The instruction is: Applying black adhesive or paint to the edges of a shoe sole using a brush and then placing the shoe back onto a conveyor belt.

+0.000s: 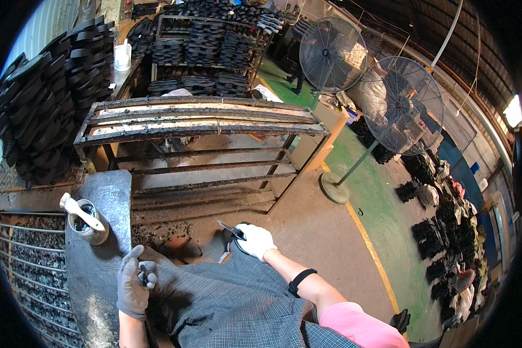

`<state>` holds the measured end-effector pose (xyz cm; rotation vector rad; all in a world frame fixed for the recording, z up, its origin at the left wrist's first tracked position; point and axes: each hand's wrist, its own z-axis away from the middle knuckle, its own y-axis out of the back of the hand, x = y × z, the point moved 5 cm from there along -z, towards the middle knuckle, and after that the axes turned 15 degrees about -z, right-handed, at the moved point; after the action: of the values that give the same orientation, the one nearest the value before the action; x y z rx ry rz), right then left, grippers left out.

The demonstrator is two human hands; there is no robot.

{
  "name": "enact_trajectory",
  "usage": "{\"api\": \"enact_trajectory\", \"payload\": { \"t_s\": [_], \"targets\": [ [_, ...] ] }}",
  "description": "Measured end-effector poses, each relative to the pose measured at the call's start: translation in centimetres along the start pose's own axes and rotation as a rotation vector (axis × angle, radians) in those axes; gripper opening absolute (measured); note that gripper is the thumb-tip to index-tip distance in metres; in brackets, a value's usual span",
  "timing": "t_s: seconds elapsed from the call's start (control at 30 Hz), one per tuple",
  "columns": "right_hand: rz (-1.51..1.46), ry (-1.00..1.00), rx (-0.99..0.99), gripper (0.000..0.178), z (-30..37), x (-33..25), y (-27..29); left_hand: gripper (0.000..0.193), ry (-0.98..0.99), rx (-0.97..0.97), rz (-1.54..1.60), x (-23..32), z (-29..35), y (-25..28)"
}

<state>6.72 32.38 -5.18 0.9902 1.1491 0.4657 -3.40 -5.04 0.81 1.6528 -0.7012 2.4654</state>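
My left hand (134, 285), in a grey glove with darkened fingertips, is raised over my lap beside the bench edge. Its fingers are half bent and apart, and I see nothing in them. My right hand (257, 241), in a white glove, is closed round a small bladed tool (231, 228) with a pointed metal blade and a dark handle. The blade points to the left, away from my palm. Left of my hands, a grimy metal pot (93, 233) of dark liquid stands on a dark bench (107, 194). A white-handled brush (82, 213) lies across its rim.
A stained metal rack (203, 130) stands ahead. Stacks of black curved pieces (52, 104) rise at the left, with more on shelves (203, 46) behind. Two pedestal fans (400, 107) stand to the right, before piled sacks and dark bundles (438, 243). A barred grate (35, 261) lies lower left.
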Motion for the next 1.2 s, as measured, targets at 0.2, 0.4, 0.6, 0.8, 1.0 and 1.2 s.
{"api": "enact_trajectory", "payload": {
  "t_s": [0.2,0.4,0.6,0.8,1.0,1.2],
  "targets": [
    [-0.016,0.015,0.017,0.033,0.04,-0.44,0.27,0.054,-0.006,0.018,0.043,-0.18,-0.25,0.24],
    [-0.013,0.022,0.031,0.033,0.07,-0.29,0.3,0.051,-0.007,-0.016,0.0,-0.03,-0.11,0.07],
    [-0.014,0.0,-0.008,0.033,-0.01,-0.36,0.26,0.053,-0.007,-0.006,0.055,-0.23,-0.26,0.32],
    [-0.005,0.005,0.001,0.034,-0.09,0.08,0.0,0.053,0.012,-0.003,0.066,-0.18,-0.25,0.29],
    [-0.011,0.016,0.011,0.034,0.0,-0.16,0.19,0.052,0.007,-0.004,0.066,-0.08,-0.21,0.2],
    [0.002,-0.004,-0.006,0.034,0.12,-0.55,0.48,0.051,-0.007,-0.029,0.004,-0.08,-0.05,0.1]
  ]
}}
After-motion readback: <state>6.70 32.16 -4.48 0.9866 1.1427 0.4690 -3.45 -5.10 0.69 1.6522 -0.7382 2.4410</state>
